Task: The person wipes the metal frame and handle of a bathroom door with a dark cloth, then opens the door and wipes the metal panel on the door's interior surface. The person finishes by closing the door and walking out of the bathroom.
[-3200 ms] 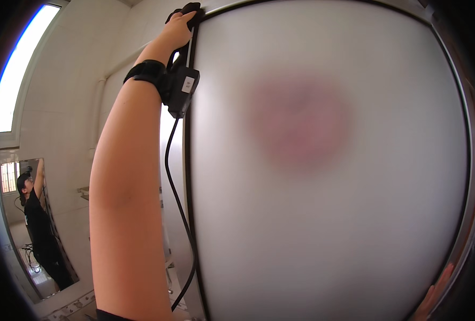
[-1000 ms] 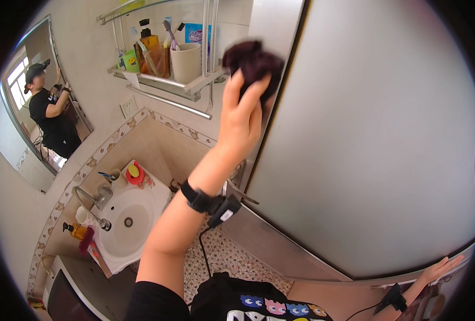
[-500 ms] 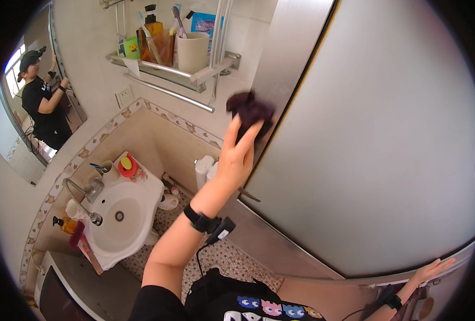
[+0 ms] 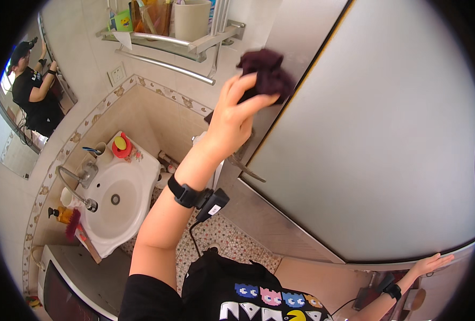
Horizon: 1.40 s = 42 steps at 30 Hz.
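A crumpled dark maroon cloth (image 4: 267, 75) is gripped in my left hand (image 4: 232, 115), its fingers curled round it. The cloth lies against the wide metal frame (image 4: 296, 35) beside a frosted glass door panel (image 4: 371, 134). Just below that hand, a curved metal door handle (image 4: 251, 170) sticks out. Far off at the lower right, my right hand (image 4: 433, 264) rests by the panel's edge with its fingers stretched out, holding nothing. Each wrist wears a black band with a small device.
A wall rack (image 4: 162, 40) with a beige cup (image 4: 192, 20) and bottles hangs left of the frame. Lower left is a white washbasin (image 4: 112, 224) with a faucet (image 4: 77, 187), a red soap dish (image 4: 122, 150) and a soap bottle (image 4: 61, 215). A mirror (image 4: 13, 144) hangs at far left.
My left hand has moved up along the metal frame with the cloth. The view has shifted, so the rack sits higher in it. My right hand stays near the panel's edge.
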{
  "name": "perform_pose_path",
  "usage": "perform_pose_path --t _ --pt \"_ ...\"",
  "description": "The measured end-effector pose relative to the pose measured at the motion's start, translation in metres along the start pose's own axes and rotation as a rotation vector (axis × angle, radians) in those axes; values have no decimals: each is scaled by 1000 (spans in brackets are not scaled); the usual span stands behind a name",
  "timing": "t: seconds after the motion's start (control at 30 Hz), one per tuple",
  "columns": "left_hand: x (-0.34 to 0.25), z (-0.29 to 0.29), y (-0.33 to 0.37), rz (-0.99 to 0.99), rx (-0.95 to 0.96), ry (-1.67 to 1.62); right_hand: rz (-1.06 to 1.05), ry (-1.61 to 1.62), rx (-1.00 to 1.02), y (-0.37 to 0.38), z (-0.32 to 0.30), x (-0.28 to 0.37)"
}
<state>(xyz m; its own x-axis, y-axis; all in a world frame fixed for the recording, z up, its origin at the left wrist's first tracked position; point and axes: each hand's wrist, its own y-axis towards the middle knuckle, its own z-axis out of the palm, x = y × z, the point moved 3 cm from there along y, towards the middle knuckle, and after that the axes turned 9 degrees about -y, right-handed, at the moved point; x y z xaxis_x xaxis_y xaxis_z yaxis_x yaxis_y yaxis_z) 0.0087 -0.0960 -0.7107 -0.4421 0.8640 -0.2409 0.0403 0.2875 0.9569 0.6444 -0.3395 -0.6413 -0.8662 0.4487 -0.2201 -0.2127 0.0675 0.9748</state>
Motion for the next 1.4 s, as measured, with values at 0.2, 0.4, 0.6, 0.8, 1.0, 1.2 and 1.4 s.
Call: perform_pose_path --t 0.2,0.4,0.6,0.8,1.0,1.2,1.4 --pt "10 -19 -72 -167 194 224 0 -29 1 1 2 -7" --pt "-8 -27 -76 -362 -12 318 -27 -39 -9 4 1 -10" --pt "-17 8 -71 -235 85 393 0 -38 11 9 0 -9" --pt "-8 -2 -82 -511 15 444 14 -47 26 12 -2 -7" --pt "-33 12 -76 -391 -76 381 4 -55 41 17 -2 -5" --pt "-35 32 -69 -395 -47 476 -3 -73 43 22 -4 -7" --pt "-27 23 -69 -411 -54 533 -4 -101 56 20 -3 -15"
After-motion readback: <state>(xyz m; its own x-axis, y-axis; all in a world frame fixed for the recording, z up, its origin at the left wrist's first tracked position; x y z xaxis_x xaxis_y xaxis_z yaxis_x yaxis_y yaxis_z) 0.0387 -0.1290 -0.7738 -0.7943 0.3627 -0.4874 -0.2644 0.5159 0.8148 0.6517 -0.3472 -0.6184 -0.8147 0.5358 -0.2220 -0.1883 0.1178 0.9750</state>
